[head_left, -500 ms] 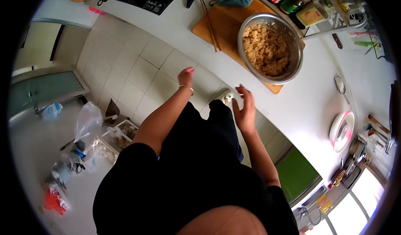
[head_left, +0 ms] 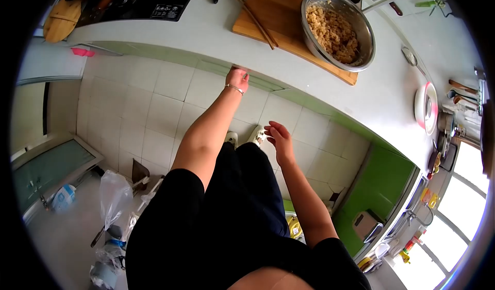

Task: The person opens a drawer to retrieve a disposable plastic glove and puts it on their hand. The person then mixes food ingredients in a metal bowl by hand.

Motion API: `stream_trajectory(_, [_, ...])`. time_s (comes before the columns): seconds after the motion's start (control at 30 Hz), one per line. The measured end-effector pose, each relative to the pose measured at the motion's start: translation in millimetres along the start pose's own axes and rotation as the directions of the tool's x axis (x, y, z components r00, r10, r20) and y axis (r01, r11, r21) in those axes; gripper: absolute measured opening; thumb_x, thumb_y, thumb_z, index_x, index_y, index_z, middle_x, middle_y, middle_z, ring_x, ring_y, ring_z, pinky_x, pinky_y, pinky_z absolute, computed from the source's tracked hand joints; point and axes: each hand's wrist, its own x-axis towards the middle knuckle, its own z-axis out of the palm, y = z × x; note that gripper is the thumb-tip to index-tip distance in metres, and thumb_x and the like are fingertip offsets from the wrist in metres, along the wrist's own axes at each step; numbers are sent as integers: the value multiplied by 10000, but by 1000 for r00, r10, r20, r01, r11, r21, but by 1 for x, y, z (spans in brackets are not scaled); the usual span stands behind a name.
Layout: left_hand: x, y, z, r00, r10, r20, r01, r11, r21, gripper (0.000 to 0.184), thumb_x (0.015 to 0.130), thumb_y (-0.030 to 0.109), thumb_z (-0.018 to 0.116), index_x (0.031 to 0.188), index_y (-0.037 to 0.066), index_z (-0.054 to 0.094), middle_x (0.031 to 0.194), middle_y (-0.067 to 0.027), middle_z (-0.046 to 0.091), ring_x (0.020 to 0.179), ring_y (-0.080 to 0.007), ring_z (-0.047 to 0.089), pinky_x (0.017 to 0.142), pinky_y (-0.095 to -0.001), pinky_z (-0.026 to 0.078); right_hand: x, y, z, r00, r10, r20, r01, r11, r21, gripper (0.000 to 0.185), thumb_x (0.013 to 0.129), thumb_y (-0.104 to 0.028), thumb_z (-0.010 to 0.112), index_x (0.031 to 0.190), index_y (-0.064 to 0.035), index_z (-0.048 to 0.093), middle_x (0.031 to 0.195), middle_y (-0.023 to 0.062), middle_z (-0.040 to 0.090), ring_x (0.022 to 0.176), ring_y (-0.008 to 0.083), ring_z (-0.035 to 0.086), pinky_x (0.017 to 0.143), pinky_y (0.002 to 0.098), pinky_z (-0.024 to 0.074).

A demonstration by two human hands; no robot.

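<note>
The left hand (head_left: 237, 78), fingers curled, is at the flat pale-green cabinet front (head_left: 209, 64); I cannot tell whether it grips. At its five o'clock, the right hand (head_left: 280, 135) is empty, loosely open. At the left hand's two o'clock, a round steel bowl (head_left: 362, 24) holds brown crumbly mixture (head_left: 332, 32).

The left arm (head_left: 203, 140) stretches far forward, slightly bent, its left hand (head_left: 238, 78) curled at the far end. The right forearm (head_left: 304, 192) angles inward from the right, the right hand (head_left: 280, 139) nearer, loosely half-open.
</note>
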Motion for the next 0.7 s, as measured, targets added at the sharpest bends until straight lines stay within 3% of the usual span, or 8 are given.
stream_trajectory(0.1, [-37, 1, 4, 1000, 22, -5, -22, 999, 39, 317, 808, 129, 640, 1105, 205, 559, 1195, 69, 551, 1161, -134, 457, 990, -391, 239, -3, 15, -17, 992, -16, -126, 17, 1000, 3, 269, 951, -204, 534, 1146, -23, 577, 974, 51, 660, 879, 123, 607, 753, 254, 469])
stream_trajectory(0.17, [-58, 0, -12, 995, 48, -92, -38, 993, 112, 450, 765, 318, 757, 1151, 215, 550, 1233, 58, 545, 1202, -162, 436, 1036, -420, 194, -4, 20, -25, 972, -75, -223, 63, 996, -61, 237, 956, -237, 534, 1013, -20, 610, 858, 29, 652, 801, 112, 599, 722, 246, 466])
stream_trajectory(0.27, [-72, -1, -52, 987, -43, -155, 74, 977, 200, 521, 772, 372, 754, 1205, 207, 515, 1269, 52, 525, 1211, -160, 432, 1058, -455, 150, 4, 33, -40, 958, -216, -191, 186, 969, -165, 270, 960, -263, 535, 894, -11, 605, 726, 24, 598, 719, 94, 567, 662, 269, 452])
stream_trajectory(0.33, [-100, -2, -70, 979, -14, -202, 69, 961, 268, 563, 765, 381, 762, 1213, 179, 486, 1227, 36, 537, 1169, -188, 456, 1011, -490, 238, -4, 27, -34, 948, -226, -224, 150, 938, -312, 245, 947, -239, 552, 892, -5, 601, 734, 37, 600, 710, 118, 577, 662, 285, 452])
stream_trajectory(0.4, [-133, -3, -79, 922, 5, -388, 129, 939, 319, 528, 780, 348, 759, 1171, 149, 464, 1153, 16, 552, 1108, -232, 477, 912, -484, 352, -17, 21, -26, 935, -245, -256, 106, 884, -455, 221, 934, -215, 569, 891, 0, 596, 743, 50, 601, 700, 142, 586, 663, 302, 453])
stream_trajectory(0.47, [-142, -17, -116, 943, 40, -330, 71, 946, 316, 447, 804, 280, 746, 1102, 128, 449, 1076, -17, 563, 1031, -258, 503, 808, -447, 441, -29, 22, -18, 894, -442, -71, 252, 627, -737, 168, 885, -167, 610, 914, -1, 605, 836, 83, 619, 717, 204, 601, 689, 325, 471])
stream_trajectory(0.5, [-149, -21, -130, 949, 40, -313, 64, 947, 315, 418, 813, 255, 739, 1076, 124, 442, 1077, -31, 564, 1004, -259, 517, 802, -432, 461, -26, 33, -20, 871, -491, -15, 328, 604, -726, 167, 838, -138, 636, 944, -10, 617, 945, 103, 627, 758, 241, 609, 717, 335, 487])
stream_trajectory(0.7, [-191, -30, -174, 932, 121, -343, -8, 950, 312, 372, 811, 219, 741, 961, 100, 422, 1058, -67, 564, 891, -228, 536, 813, -391, 501, -18, 54, -3, 911, -411, -2, 282, 629, -725, 187, 841, -140, 612, 989, -25, 625, 955, 115, 634, 801, 249, 625, 748, 350, 499])
